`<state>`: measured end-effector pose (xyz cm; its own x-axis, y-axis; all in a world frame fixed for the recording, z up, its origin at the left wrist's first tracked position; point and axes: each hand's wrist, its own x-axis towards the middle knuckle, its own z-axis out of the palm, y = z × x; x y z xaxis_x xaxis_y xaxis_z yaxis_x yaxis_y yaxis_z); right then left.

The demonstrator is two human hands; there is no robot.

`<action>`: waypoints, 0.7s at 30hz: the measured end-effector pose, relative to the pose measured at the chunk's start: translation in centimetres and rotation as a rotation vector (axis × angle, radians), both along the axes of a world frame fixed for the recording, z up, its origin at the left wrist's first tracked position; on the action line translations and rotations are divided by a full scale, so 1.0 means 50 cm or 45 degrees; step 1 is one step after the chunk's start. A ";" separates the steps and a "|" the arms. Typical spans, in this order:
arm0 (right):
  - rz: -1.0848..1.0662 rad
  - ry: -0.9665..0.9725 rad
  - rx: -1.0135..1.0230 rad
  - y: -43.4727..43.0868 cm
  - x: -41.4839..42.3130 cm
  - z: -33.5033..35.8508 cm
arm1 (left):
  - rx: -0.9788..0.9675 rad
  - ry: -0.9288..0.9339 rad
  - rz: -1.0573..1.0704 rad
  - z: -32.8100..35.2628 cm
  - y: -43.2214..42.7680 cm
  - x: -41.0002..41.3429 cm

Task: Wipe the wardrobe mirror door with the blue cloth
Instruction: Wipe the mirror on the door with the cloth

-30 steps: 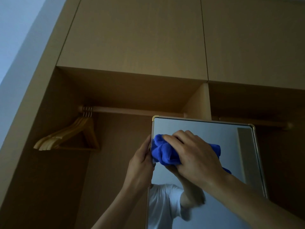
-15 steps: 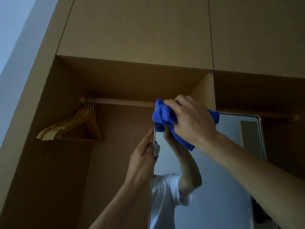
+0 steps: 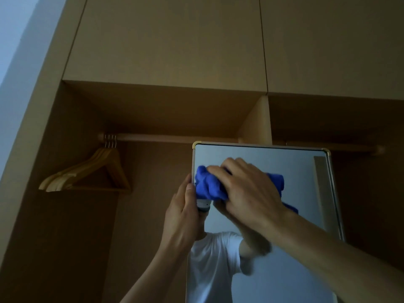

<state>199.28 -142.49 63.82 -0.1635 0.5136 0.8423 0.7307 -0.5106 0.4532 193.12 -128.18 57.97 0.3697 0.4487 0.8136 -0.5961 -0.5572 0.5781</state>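
The mirror door (image 3: 306, 215) with a gold frame stands open in front of the wooden wardrobe. My right hand (image 3: 247, 189) holds the bunched blue cloth (image 3: 207, 184) against the glass near the mirror's upper left corner. My left hand (image 3: 181, 217) grips the mirror's left edge just below the cloth, thumb on the front. The glass reflects a person in a white shirt and both arms.
A wooden rail (image 3: 175, 138) runs across the open wardrobe, with several wooden hangers (image 3: 87, 173) at its left end. Closed upper cabinet doors (image 3: 166, 40) sit above. A vertical divider (image 3: 258, 119) stands behind the mirror's top. A pale wall (image 3: 13, 40) is at far left.
My right hand with the cloth went up over the mirror's top edge, then came back down onto the glass near the upper left corner. My left hand kept its hold on the edge.
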 end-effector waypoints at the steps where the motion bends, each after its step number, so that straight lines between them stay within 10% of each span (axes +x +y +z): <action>1: 0.008 -0.011 0.041 -0.005 0.006 0.020 | -0.005 -0.002 0.027 -0.001 -0.003 0.002; 21: 0.070 -0.028 -0.074 -0.092 0.075 0.009 | -0.094 0.023 0.371 -0.010 -0.054 0.029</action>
